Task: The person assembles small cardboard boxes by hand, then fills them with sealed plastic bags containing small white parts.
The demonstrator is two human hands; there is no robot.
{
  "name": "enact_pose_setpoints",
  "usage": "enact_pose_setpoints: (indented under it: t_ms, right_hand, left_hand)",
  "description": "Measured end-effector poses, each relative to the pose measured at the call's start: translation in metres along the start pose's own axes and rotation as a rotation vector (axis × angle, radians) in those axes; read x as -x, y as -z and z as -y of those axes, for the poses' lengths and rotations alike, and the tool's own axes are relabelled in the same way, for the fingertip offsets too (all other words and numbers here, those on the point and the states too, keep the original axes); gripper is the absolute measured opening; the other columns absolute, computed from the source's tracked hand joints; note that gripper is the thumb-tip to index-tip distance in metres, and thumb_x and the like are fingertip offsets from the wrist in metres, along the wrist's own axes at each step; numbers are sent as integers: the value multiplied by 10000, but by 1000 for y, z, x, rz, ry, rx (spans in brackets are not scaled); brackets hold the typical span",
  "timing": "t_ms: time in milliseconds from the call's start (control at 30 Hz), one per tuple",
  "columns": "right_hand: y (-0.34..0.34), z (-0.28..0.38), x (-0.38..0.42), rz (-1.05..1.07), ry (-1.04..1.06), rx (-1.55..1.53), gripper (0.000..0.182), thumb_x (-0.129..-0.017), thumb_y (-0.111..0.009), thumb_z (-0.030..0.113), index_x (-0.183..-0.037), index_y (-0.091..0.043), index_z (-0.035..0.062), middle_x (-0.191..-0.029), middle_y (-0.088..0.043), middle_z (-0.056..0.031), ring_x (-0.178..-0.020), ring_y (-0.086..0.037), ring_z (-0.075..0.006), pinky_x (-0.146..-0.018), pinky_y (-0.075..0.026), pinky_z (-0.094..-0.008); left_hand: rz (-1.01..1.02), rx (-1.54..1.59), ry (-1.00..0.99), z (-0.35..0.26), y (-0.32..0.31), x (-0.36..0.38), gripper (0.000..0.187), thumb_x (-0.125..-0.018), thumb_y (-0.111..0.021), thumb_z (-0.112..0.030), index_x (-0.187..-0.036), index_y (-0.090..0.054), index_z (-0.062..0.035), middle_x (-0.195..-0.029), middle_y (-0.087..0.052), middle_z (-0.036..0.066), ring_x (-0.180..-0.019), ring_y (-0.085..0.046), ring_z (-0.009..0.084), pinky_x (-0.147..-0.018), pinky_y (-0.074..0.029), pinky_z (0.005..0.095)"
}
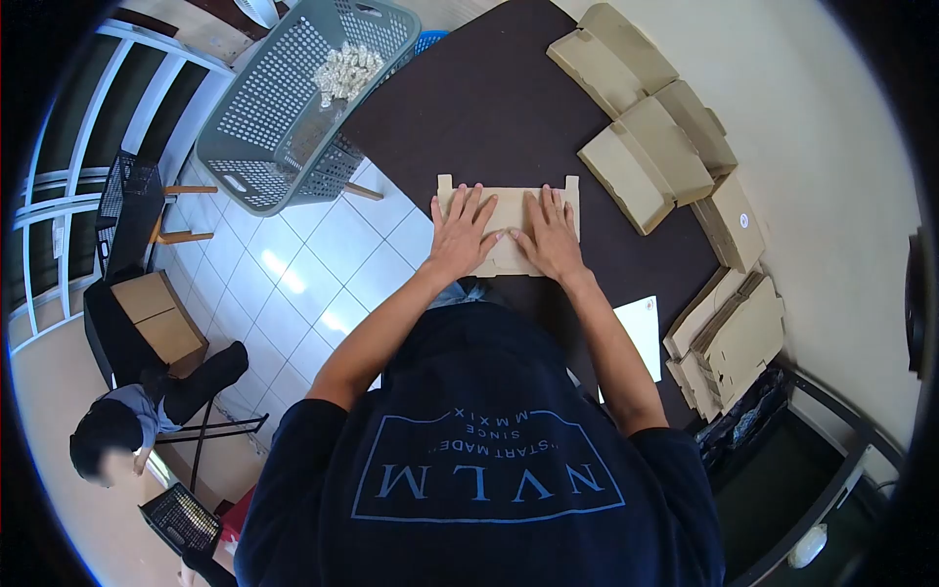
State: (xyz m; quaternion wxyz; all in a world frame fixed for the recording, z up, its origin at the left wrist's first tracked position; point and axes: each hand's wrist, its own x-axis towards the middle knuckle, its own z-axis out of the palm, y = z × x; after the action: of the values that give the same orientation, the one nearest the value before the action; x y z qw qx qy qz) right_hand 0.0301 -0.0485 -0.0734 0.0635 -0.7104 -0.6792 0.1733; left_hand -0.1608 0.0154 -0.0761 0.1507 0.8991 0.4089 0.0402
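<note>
A flat piece of tan cardboard [508, 207] with small tabs at its far corners lies on the dark table [469, 98], close to my body. My left hand [460, 233] rests on its left half, palm down with the fingers spread. On the right half lies my right hand [551, 235], also flat with its fingers apart. The two thumbs point toward each other near the middle of the cardboard. Neither hand has its fingers wrapped round anything.
Open cardboard boxes [646, 161] stand along the table's right edge, near a stack of flat cardboard [738, 352]. White paper [641, 338] lies by my right forearm. A grey basket [264, 117] with wrapped items stands at upper left. Another person [122, 426] is at lower left.
</note>
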Motion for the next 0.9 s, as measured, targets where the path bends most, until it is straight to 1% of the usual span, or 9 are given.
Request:
enact_pose_setpoints:
  t_ms: [67,200,267,333,467,567,667,800,900]
  right_hand:
    - [10,2,-2,-56,27,-41,669,-931,-521,435,-1455,-338,62,-1519,-257,-250,-1423,-191,-441,-1159,-157,-536]
    - [19,3,-11,-143,78,-4,629,-927,-538,397,-1441,-372,76,-1497,-301,-244,-1404,-221,-457,-1155,-163,-545]
    - [13,6,-18,-169,110,24,590,-947,-498,389,-1443,-381,90,-1506,-289,-232,-1403,-215,-460,-1153,-158,-556]
    - [1,7,-27,-183,97,62,579,-958,-473,392,-1451,-374,103,-1514,-277,-223,-1409,-201,-457,-1152,-152,-561]
    - [-17,3,-37,-192,63,105,566,-982,-409,406,-1468,-354,123,-1536,-245,-200,-1423,-164,-449,-1153,-137,-570]
    - [-23,0,-38,-195,58,95,574,-984,-398,419,-1472,-348,120,-1540,-242,-201,-1426,-161,-446,-1158,-130,-560]
    - [-9,-2,-38,-121,77,66,600,-980,-393,450,-1476,-340,116,-1543,-235,-210,-1433,-158,-432,-1162,-126,-548]
    - [-7,-21,-30,-81,111,32,668,-963,-399,506,-1488,-311,103,-1546,-224,-220,-1442,-155,-407,-1169,-113,-529]
    - [-3,-29,-24,-98,-10,123,744,-943,-413,555,-1497,-277,77,-1554,-202,-224,-1451,-142,-390,-1175,-95,-517]
  left_hand:
    - [-19,-10,-17,5,4,-11,568,-942,-494,-430,-1431,-414,-153,-1515,-317,130,-1417,-230,343,-1069,-120,698]
    - [10,11,-5,9,13,-36,533,-938,-516,-400,-1404,-444,-152,-1485,-360,130,-1392,-274,340,-1052,-136,707]
    - [8,-17,14,7,14,-41,529,-943,-512,-388,-1414,-437,-158,-1491,-354,125,-1398,-270,333,-1061,-132,702]
    - [-166,-124,-60,6,0,-45,528,-958,-494,-336,-1448,-395,-164,-1511,-334,112,-1419,-246,320,-1092,-121,673]
    - [-105,-116,-46,1,-14,-45,536,-979,-449,-285,-1484,-330,-152,-1542,-295,99,-1440,-220,312,-1136,-106,613]
    - [-105,-57,-62,4,-17,-47,518,-990,-430,-279,-1484,-337,-157,-1546,-291,107,-1438,-226,324,-1128,-108,627]
    - [-102,-115,-62,4,-14,-47,530,-989,-429,-326,-1483,-339,-156,-1543,-297,91,-1439,-225,307,-1147,-103,589]
    - [-73,-97,-50,9,-10,-39,552,-987,-428,-368,-1482,-338,-141,-1546,-289,105,-1441,-222,307,-1150,-92,583]
    - [-70,-130,3,20,-12,-35,596,-985,-411,-408,-1496,-306,-118,-1555,-259,147,-1451,-201,315,-1150,-80,579]
